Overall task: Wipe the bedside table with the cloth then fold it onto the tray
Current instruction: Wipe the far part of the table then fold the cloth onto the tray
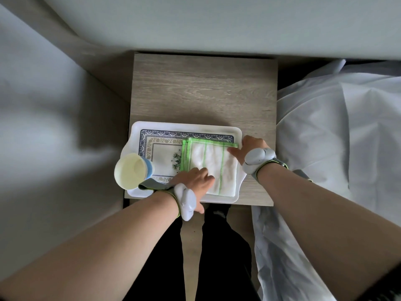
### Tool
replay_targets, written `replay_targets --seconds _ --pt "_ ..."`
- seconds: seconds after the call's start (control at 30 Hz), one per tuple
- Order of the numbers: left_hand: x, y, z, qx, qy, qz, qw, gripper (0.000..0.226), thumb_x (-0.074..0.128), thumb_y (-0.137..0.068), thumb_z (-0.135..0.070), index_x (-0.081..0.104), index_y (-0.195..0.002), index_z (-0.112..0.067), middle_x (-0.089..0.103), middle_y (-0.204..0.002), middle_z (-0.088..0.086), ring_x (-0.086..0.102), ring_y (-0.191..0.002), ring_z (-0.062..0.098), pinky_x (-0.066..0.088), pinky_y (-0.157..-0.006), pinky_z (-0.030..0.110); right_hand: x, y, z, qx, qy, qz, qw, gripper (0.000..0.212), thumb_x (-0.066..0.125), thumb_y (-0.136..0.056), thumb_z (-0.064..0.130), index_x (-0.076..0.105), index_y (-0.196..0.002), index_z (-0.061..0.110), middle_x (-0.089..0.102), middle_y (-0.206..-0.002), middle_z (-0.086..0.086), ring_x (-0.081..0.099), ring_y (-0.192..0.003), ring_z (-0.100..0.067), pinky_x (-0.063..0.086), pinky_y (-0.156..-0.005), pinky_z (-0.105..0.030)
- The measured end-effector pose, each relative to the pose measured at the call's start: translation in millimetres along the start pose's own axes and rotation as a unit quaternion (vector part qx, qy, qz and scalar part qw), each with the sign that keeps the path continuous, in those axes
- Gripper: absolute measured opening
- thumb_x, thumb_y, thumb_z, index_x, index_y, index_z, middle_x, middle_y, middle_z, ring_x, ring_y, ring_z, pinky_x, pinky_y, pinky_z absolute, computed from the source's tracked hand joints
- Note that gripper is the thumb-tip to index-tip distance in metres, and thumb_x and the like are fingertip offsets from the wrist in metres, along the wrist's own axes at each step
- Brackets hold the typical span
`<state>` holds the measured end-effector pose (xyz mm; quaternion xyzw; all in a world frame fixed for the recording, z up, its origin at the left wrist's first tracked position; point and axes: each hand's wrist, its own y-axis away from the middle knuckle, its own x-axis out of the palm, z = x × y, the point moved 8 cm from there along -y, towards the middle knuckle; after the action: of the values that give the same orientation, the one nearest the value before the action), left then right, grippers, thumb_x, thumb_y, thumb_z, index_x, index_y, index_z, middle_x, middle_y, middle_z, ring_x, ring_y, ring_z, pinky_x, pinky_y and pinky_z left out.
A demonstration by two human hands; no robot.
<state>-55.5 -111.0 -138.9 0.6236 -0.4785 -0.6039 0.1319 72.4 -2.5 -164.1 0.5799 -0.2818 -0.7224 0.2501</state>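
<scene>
1. The bedside table (204, 88) has a pale wood-grain top; its far half is bare, and a white tray (186, 127) with a blue patterned border sits on the near half, reaching the near edge.
2. The cloth (213, 157) — white with green edging and green stripes — lies folded into a rough rectangle on the right part of the tray, its green-hemmed edges stacked along the far and left sides.
3. The left hand (195, 179) rests on the cloth's near left part, fingers fairly straight and pressed flat onto the fabric, pointing toward the right; the thumb hangs off the tray's near rim.
4. The right hand (245, 149) is at the cloth's right edge near the far corner, fingers laid on the fabric. Whether they pinch the edge or only press on it cannot be told.
5. Both wrists carry pale grey devices on grey straps.
6. A cream cup (130, 170) with a blue side stands on the tray's left end — apart from the cloth.
7. White bedding (338, 127) lies to the right of the table.
</scene>
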Motion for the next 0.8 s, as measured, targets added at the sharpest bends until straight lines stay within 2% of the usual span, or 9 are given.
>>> replay_targets --seconds 0.13,0.23,0.3,0.43,0.5,0.53,0.6,0.7,0.8 --pt "1.5 -1.0 -3.0 0.007 -0.063 -0.054 0.997 0.027 0.053 -0.078 -0.003 0.049 -0.105 -0.005 0.05 -0.111 0.014 0.051 -0.097 0.028 0.039 -0.061 0.036 -0.5 -6.2 -0.8 -0.018 0.015 0.001 1.0 0.037 0.052 -0.083 0.055 0.052 -0.098 0.022 0.061 -0.102 -0.003 0.058 -0.094 -0.027 0.042 -0.068 -0.031" --pt "-8.4 4.2 -5.0 0.021 -0.144 -0.103 0.984 0.022 0.076 -0.049 -0.016 0.063 -0.066 -0.021 0.062 -0.068 -0.005 0.058 -0.056 0.012 0.04 -0.04 0.019 0.1 -12.0 0.3 -0.026 0.023 0.012 0.999 0.038 0.052 -0.082 0.056 0.053 -0.099 0.022 0.061 -0.102 -0.002 0.058 -0.093 -0.027 0.041 -0.068 -0.031" --pt "-9.6 4.5 -2.8 0.007 -0.159 -0.12 0.98 0.022 0.077 -0.043 -0.018 0.061 -0.057 -0.024 0.06 -0.058 -0.006 0.054 -0.048 0.008 0.037 -0.035 0.015 -1.8 -15.2 0.2 -0.022 0.026 0.007 0.999 0.034 0.052 -0.082 0.056 0.051 -0.093 0.024 0.059 -0.096 -0.001 0.055 -0.084 -0.024 0.04 -0.065 -0.03" --pt "-28.4 8.0 1.7 -0.011 -0.174 -0.143 0.974 0.017 0.06 -0.051 -0.014 0.063 -0.059 -0.028 0.061 -0.059 -0.01 0.055 -0.05 0.006 0.02 -0.04 0.018 -9.7 -22.2 1.0 -0.023 0.012 0.0 1.0 0.03 0.054 -0.082 0.056 0.045 -0.083 0.027 0.06 -0.093 -0.002 0.056 -0.084 -0.027 0.038 -0.065 -0.03" --pt "-31.9 4.7 0.3 0.019 -0.142 -0.153 0.978 0.024 0.053 -0.066 -0.007 0.063 -0.083 -0.021 0.063 -0.083 -0.004 0.06 -0.071 0.014 0.026 -0.048 0.024 -14.8 -27.5 2.7 -0.024 0.005 -0.001 1.0 0.03 0.055 -0.082 0.055 0.047 -0.083 0.026 0.063 -0.098 -0.004 0.057 -0.087 -0.028 0.038 -0.067 -0.03" --pt "-27.5 -1.9 3.2 0.019 -0.113 -0.134 0.984 0.027 0.046 -0.076 -0.002 0.056 -0.099 -0.012 0.058 -0.1 0.005 0.057 -0.087 0.022 0.031 -0.055 0.028 -18.0 -31.7 4.1 -0.021 0.004 -0.003 1.0 0.031 0.055 -0.082 0.055 0.048 -0.084 0.025 0.064 -0.1 -0.005 0.057 -0.088 -0.028 0.038 -0.067 -0.03" --pt "-20.5 -16.0 11.7 0.011 -0.101 -0.081 0.992 0.03 0.032 -0.084 0.004 0.041 -0.112 -0.003 0.046 -0.116 0.014 0.048 -0.102 0.029 0.035 -0.063 0.034 -24.3 -40.3 6.3 -0.012 0.006 -0.006 1.0 0.035 0.055 -0.082 0.055 0.053 -0.091 0.021 0.064 -0.103 -0.007 0.058 -0.092 -0.029 0.039 -0.068 -0.03" --pt "-32.1 -23.2 26.2 -0.005 -0.072 -0.103 0.992 0.029 0.034 -0.083 0.004 0.042 -0.109 -0.005 0.046 -0.113 0.016 0.048 -0.098 0.03 0.037 -0.061 0.034 -37.9 -50.8 11.3 -0.014 0.011 -0.024 1.0 0.038 0.054 -0.083 0.055 0.055 -0.095 0.019 0.064 -0.103 -0.009 0.06 -0.095 -0.031 0.041 -0.069 -0.03" --pt "-47.5 -25.6 32.3 0.004 -0.096 -0.155 0.983 0.026 0.066 -0.06 0.0 0.058 -0.083 -0.008 0.06 -0.082 0.01 0.058 -0.068 0.026 0.046 -0.046 0.026 -50.9 -59.1 16.5 -0.02 0.011 -0.038 0.999 0.038 0.055 -0.082 0.053 0.055 -0.093 0.017 0.064 -0.102 -0.011 0.059 -0.094 -0.031 0.039 -0.067 -0.03"
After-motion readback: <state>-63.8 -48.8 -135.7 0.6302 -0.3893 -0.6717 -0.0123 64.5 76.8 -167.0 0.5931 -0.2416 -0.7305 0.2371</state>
